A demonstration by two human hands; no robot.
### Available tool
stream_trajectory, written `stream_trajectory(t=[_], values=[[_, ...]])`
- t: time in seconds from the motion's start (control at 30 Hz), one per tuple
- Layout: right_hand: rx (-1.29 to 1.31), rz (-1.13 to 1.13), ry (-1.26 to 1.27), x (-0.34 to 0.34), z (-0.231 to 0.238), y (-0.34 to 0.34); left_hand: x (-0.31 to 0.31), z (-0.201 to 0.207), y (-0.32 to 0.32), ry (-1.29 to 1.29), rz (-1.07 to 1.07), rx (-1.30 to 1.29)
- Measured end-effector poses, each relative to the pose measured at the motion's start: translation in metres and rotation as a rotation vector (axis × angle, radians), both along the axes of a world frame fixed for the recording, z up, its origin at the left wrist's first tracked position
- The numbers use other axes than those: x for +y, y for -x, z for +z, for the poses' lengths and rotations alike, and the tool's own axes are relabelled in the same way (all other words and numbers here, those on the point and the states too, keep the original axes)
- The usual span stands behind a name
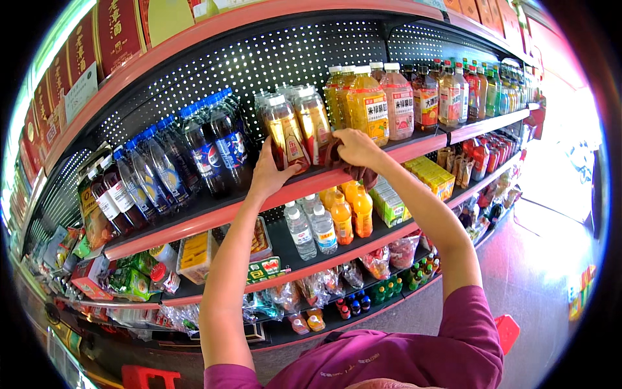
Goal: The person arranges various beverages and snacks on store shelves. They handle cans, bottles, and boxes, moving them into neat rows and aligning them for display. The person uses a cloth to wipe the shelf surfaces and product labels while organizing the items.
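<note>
On the upper shelf, my left hand (271, 174) is closed round the lower part of a clear bottle with a white cap and a gold and red label (285, 129). A matching gold-labelled bottle (312, 123) stands right beside it, with more of the same behind. My right hand (357, 149) grips a dark brown cloth (364, 176) by the right side of that second bottle. Part of the cloth hangs over the shelf's front edge. Whether the cloth presses on the bottle is hard to make out.
Dark cola bottles with blue caps (214, 139) stand to the left, and large yellow juice bottles (368, 107) to the right. A red shelf edge (304, 188) runs below my hands. Beneath are water bottles (300, 232) and orange drinks (341, 217). A red stool (150, 376) is on the floor.
</note>
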State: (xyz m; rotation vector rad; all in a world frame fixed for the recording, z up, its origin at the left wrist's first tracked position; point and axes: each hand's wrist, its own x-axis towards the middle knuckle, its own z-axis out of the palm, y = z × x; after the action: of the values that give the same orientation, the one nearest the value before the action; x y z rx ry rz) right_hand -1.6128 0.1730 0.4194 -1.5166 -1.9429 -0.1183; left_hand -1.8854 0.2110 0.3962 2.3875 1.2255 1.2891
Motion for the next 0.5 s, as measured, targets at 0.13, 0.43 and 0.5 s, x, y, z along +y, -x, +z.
stream_trajectory(t=[0.13, 0.43, 0.5], values=[[0.022, 0.027, 0.032, -0.017, 0.003, 0.0, -0.007, 0.006, -0.004, 0.082, -0.009, -0.037], [0.5, 0.61, -0.09, -0.069, -0.001, -0.066, -0.063, 0.044, 0.005, -0.131, 0.121, 0.017], [0.548, 0.628, 0.072, -0.088, -0.02, -0.098, -0.121, 0.085, -0.002, -0.274, 0.073, -0.045]])
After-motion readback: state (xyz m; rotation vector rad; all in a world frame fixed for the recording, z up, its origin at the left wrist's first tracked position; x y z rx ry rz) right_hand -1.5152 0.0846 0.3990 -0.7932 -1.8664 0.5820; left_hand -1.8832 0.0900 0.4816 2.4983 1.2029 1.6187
